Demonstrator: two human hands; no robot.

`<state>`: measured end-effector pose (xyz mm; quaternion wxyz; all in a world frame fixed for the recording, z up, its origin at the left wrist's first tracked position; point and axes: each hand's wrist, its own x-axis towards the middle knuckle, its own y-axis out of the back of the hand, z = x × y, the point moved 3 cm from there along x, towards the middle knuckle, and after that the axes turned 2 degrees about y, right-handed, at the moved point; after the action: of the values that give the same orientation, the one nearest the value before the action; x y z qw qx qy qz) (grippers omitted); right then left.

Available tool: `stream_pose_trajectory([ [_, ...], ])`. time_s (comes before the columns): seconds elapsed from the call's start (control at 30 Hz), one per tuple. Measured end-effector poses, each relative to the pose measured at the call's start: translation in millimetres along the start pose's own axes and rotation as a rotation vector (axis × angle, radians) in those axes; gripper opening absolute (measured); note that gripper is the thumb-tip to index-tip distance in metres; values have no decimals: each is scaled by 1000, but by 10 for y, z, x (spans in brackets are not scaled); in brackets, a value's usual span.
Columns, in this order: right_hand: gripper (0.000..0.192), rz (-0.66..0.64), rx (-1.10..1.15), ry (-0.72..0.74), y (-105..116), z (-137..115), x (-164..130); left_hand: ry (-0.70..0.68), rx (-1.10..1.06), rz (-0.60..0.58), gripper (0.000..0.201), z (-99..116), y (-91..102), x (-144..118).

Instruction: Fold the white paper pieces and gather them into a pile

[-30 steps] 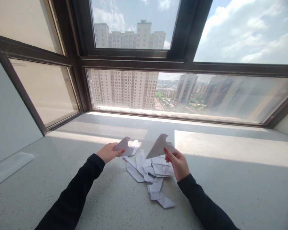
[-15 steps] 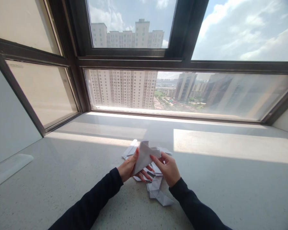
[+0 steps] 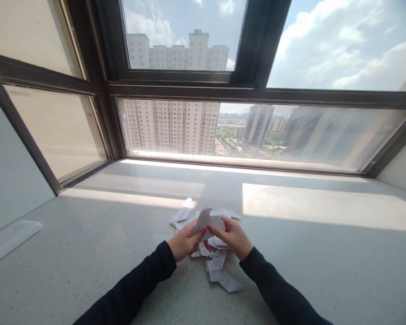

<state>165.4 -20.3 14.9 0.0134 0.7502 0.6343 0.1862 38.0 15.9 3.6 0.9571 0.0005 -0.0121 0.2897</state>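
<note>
While your left hand (image 3: 184, 243) and right hand (image 3: 235, 237) pinch one folded paper piece (image 3: 206, 222), many loose pieces (image 3: 219, 266) lie unjoined on the worktop (image 3: 88, 253).

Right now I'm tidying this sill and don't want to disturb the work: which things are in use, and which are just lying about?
In use:
- folded paper piece, held between left hand and right hand
- pile of folded paper pieces under the hands

Lying about:
- clear plastic strip at far left of the stone sill
</note>
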Motion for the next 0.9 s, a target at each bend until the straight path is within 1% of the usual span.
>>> stream_pose_trajectory([
  [0.03,35,-63,29,-11,39,15,30,5,44,16,41,-10,4,2],
  [0.07,34,-70,41,-28,121,40,66,9,93,49,43,-19,19,6],
  [0.1,35,-15,28,-57,249,79,108,7,145,101,45,-25,45,9],
  [0.13,37,91,-15,-101,417,131,151,-4,198,167,47,-25,80,11],
  [0.17,39,230,-94,-157,617,192,188,-25,252,238,48,-18,118,10],
  [0.23,40,513,-356,-338,1041,324,228,-78,351,357,46,10,182,2],
  [0.3,37,590,-461,-431,1356,438,266,-116,425,423,40,37,212,-11],
  [0.33,34,616,-513,-475,1470,489,275,-124,451,441,38,45,214,-18],
  [0.4,28,656,-609,-553,1601,578,274,-125,486,447,34,47,200,-28],
  [0.5,28,727,-749,-648,1625,689,247,-101,522,398,33,22,158,-25],
  [0.6,40,776,-839,-682,1595,756,225,-56,542,364,32,-10,143,-11],
  [0.7,54,809,-884,-684,1587,737,213,-20,549,355,31,-29,154,3],
  [0.77,56,879,-933,-622,1563,641,195,-9,547,354,31,-35,166,9],
  [0.8,52,905,-963,-558,1526,574,184,-9,543,355,31,-37,172,10],
  [0.83,46,895,-993,-481,1462,506,174,-11,538,356,32,-37,177,11],
  [0.87,40,837,-1021,-401,1370,445,165,-15,533,353,32,-38,179,11],
  [0.9,38,730,-1042,-331,1252,399,156,-20,528,350,32,-38,179,11],
])
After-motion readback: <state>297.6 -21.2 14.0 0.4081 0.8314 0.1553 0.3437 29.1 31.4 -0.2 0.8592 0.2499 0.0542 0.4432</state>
